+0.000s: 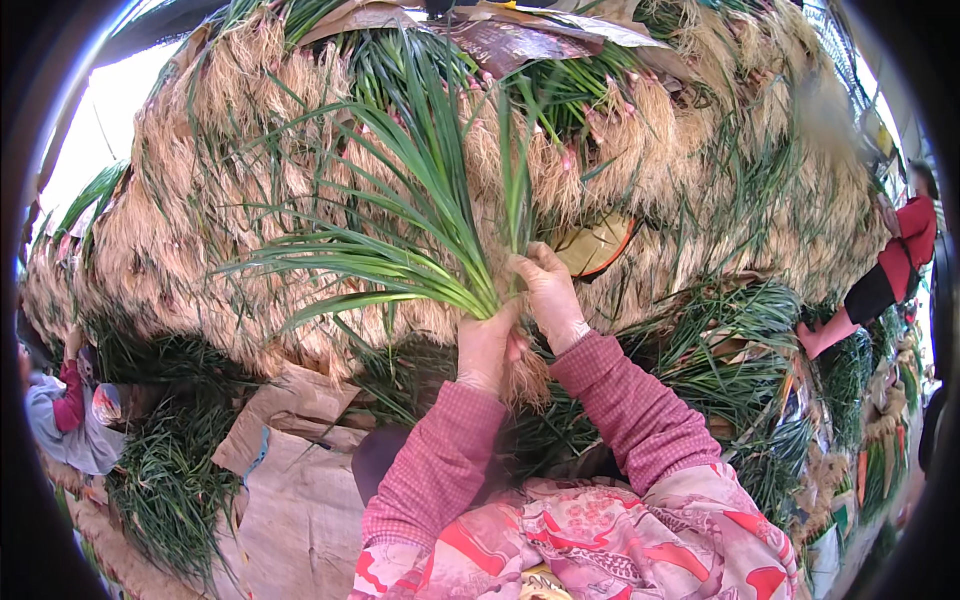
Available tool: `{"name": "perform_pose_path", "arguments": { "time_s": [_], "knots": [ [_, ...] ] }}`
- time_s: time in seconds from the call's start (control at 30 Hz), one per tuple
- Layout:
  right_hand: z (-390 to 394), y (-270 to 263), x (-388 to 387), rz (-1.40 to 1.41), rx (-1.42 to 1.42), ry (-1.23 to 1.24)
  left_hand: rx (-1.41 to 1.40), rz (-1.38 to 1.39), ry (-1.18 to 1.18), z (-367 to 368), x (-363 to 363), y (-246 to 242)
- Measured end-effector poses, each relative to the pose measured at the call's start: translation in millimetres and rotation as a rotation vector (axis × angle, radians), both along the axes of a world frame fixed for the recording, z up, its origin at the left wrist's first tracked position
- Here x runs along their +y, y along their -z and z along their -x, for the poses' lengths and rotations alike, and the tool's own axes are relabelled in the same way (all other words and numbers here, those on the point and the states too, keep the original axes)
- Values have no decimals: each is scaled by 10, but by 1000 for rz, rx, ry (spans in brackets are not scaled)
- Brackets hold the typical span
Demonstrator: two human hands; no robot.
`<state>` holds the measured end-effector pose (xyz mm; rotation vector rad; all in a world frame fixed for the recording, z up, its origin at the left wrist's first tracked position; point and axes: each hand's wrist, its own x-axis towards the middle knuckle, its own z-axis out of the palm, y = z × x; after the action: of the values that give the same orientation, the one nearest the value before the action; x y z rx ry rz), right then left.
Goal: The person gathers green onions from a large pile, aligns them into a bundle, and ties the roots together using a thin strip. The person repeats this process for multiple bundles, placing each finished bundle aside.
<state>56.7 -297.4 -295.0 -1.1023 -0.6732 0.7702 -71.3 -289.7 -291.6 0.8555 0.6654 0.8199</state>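
Observation:
My left hand point(486, 346) is closed around the base of a bunch of green leafy plants point(442, 225), which look like garlic or a similar allium. The leaves fan up and to the left, and pale roots with pinkish bulbs point(525, 375) hang below the fist. Just to the right, my right hand point(551, 292) has thumb and fingers pinched together at an upright green stalk point(516, 195) with blurred roots beside it. Both hands appear to wear thin pale gloves. Behind them rises a large stack of the same plants point(247, 262), roots facing outward.
A rounded yellowish object with an orange rim point(596, 246) rests against the stack. Loose green leaves point(180, 457) lie at left and more point(735, 345) at right. Beige sacking point(300, 502) covers the lower left. One person point(900, 255) stands at far right; another point(67, 420) is at far left.

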Motion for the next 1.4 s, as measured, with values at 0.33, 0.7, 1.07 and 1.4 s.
{"name": "perform_pose_path", "arguments": {
  "time_s": [0.33, 0.7, 1.07, 1.4],
  "knots": [
    [329, -143, -156, -331, 282, 271, -130, 14, 88, 15, -41, 147],
    [-544, -134, -776, 772, -1678, -839, -414, -331, 43, 617, -76, -562],
    [-624, -1118, 30, 150, -1280, 345, -274, -94, 70, 126, 361, -127],
    [-178, -416, -526, 56, -1099, 29, -191, -192, 284, 164, 91, -165]
  ]
}}
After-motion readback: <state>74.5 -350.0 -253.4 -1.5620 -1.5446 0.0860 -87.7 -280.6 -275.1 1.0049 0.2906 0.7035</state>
